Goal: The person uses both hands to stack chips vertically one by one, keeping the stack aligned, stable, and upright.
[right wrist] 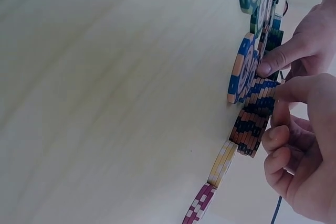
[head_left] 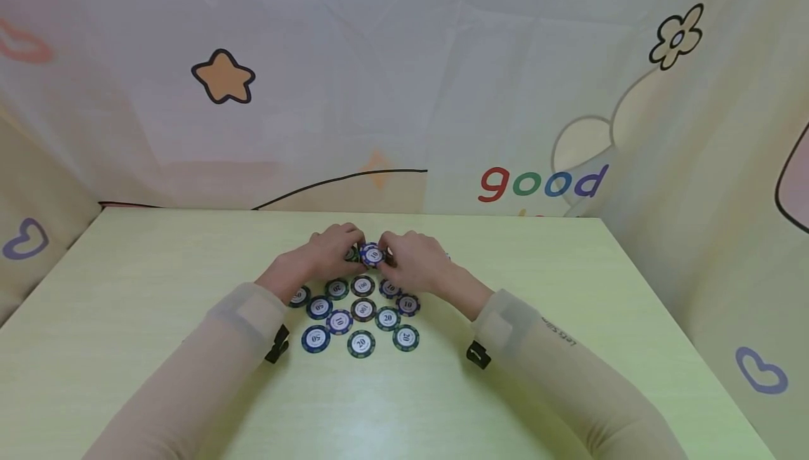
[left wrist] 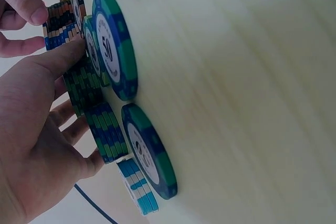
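A stack of blue poker chips (head_left: 372, 255), its top chip marked 10, stands between my two hands near the middle of the table. My left hand (head_left: 331, 249) grips it from the left, its thumb on the near side. From the right, my right hand (head_left: 417, 260) pinches the same stack, the other fingers curled in the right wrist view. Beside it stand a dark green stack (left wrist: 84, 87) and a blue-green stack (left wrist: 105, 132), close to my left fingers. A brown and black stack (right wrist: 249, 132) adjoins it on the right, near my right fingers.
Several single chips lie flat nearer me, among them a blue 50 chip (head_left: 316, 338) and a green 20 chip (head_left: 361, 343). A white and turquoise stack (left wrist: 137, 186) ends the row on the left; yellow (right wrist: 222, 161) and maroon (right wrist: 200, 203) stacks stand right.
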Motion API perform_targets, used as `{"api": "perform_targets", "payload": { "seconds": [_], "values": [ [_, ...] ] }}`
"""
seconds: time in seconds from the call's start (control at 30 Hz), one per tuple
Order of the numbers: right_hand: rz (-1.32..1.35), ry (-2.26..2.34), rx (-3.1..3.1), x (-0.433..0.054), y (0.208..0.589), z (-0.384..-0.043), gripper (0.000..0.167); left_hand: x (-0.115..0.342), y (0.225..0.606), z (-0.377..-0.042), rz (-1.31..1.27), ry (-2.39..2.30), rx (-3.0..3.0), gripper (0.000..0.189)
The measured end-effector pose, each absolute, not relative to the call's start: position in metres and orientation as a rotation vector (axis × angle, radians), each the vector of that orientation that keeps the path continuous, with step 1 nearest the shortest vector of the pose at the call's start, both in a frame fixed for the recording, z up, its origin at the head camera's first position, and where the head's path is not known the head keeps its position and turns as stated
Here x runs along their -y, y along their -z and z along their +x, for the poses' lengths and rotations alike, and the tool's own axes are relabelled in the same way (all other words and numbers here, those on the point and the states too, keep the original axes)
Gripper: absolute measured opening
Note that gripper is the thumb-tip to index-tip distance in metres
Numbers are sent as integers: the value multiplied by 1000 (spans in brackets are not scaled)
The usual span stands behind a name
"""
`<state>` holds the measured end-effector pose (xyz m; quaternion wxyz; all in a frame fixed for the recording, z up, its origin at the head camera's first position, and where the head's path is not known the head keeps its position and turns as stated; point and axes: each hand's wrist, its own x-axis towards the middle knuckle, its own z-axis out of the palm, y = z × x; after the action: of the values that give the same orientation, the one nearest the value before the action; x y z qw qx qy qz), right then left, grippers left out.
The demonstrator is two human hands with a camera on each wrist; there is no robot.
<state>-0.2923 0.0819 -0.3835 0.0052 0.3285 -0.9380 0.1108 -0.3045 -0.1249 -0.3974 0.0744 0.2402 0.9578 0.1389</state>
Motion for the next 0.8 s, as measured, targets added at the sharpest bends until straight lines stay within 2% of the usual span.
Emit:
{"api": "perform_targets", "payload": {
  "seconds": [0.43, 0.8],
  "values": [
    [999, -283, 2968, -78, 384, -293, 28, 125, 399, -305, 710, -418, -2868, 40],
    [1007, -248, 2923, -75, 386, -296, 25, 125, 400, -305, 719, -401, -2872, 40]
  ]
}}
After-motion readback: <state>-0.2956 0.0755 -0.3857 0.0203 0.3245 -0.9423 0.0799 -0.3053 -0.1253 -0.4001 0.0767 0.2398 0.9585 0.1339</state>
